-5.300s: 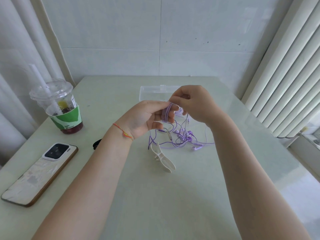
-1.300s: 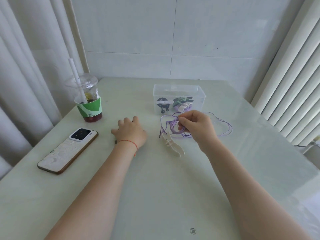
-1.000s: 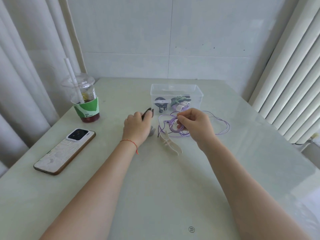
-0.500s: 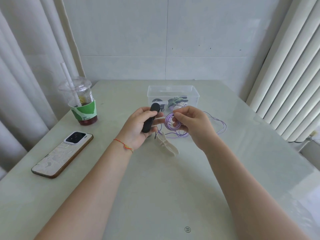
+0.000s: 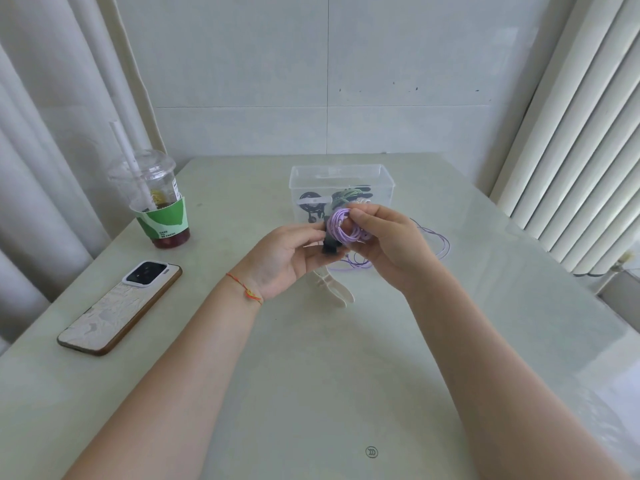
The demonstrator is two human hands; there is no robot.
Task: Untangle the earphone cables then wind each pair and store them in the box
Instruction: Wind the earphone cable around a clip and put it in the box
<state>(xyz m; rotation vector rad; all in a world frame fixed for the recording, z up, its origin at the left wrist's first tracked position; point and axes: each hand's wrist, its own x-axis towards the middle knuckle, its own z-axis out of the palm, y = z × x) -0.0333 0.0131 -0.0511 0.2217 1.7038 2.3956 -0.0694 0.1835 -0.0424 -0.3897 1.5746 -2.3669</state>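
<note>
- progress judged as past halfway: clear box (image 5: 388,181) near the far edge of the table (image 5: 311,393) already holding wound pairs, one dark with a white band, one greenish.
- purple coil (image 5: 341,228) wound into a tight ring, lifted above the table just in front of the box, not yet stored.
- loose purple cable (image 5: 438,242) trailing on the table to the right of the hands; cannot tell whether it belongs to this coil or to another pair.
- left to do, by this view: fasten the coil, put it in the box, deal with the loose cable.
- right hand (image 5: 388,244) curled around the coil, thumb and fingertips pinching the ring on its right side.
- left hand (image 5: 284,258) palm up, fingers bent, gripping a small black clip (image 5: 329,244) pressed against the lower left of the coil; exact bite of the clip on the cable hidden.
- cream clip (image 5: 334,289) lying unused on the table below the hands.
- phone (image 5: 117,310) near the left edge, drink cup (image 5: 159,202) toward the far left corner, both well apart from the work.
</note>
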